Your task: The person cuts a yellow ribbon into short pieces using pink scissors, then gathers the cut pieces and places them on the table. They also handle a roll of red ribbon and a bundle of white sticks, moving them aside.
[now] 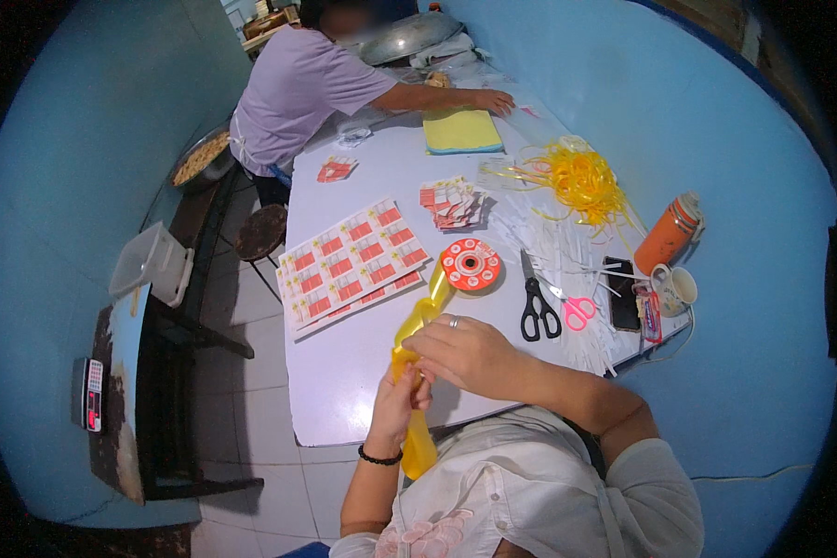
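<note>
A glossy yellow ribbon [420, 456] runs from a red-faced spool [471, 265] on the table, through my hands and down to my lap. My left hand [398, 402] is closed around it, a dark bead bracelet on the wrist. Just above, my right hand [470, 353] pinches the same ribbon, fingers drawn together and a ring on one of them. Both hands meet over the table's near edge. Left of the spool lie sheets of red-and-white printed labels [353, 260]; beyond it is a pile of cut labels [453, 203].
Black scissors [539, 312] and pink scissors [577, 309] lie right of the spool among white paper strips [553, 242]. Farther off is a heap of yellow ribbon pieces [581, 184]. An orange flask [668, 234], mug [675, 286] and phone [621, 296] line the right. A co-worker [298, 88] reaches across the far end.
</note>
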Demonstrator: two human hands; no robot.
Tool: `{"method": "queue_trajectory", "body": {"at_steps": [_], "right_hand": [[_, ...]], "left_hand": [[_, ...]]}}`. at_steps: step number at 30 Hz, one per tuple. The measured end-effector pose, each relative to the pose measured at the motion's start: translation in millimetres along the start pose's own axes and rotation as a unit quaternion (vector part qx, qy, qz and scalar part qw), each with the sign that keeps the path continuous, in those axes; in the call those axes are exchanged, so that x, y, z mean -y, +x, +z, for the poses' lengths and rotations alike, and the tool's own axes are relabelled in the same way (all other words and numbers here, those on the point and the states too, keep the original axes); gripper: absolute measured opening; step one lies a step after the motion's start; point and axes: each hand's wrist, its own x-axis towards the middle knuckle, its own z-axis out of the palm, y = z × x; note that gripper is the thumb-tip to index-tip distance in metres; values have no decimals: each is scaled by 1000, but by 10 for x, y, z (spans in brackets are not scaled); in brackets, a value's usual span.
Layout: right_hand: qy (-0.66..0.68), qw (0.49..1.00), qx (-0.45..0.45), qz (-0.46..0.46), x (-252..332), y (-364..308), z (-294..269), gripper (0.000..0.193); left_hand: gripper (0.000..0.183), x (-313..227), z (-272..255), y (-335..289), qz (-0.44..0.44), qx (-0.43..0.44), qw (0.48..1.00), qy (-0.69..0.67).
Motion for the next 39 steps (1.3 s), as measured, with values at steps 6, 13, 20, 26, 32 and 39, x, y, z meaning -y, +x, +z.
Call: {"method": "queue_trajectory", "body": {"at_steps": [6,13,20,26,32,39], "right_hand": [[64,998,-3,19,0,16,-126,30],[8,999,-45,11,26,44,-278,33],[-193,976,-48,-90,23,-82,-184,27],[-112,984,39,-130,121,-344,138,18],[170,973,143,-62,265,-509,247,19],[13,981,132,143,-654,-528,173,26]], "left_hand": [[26,-121,92,-144,12,84,990,111],[22,-239,207,-56,246,12,894,373],[38,-243,225,-1,53,-9,953,299],[42,-71,235,248,-73,68,988,-121],[38,105,15,587,-126,50,962,-237],[47,400,-206,444,-207,19,961,-180]]}}
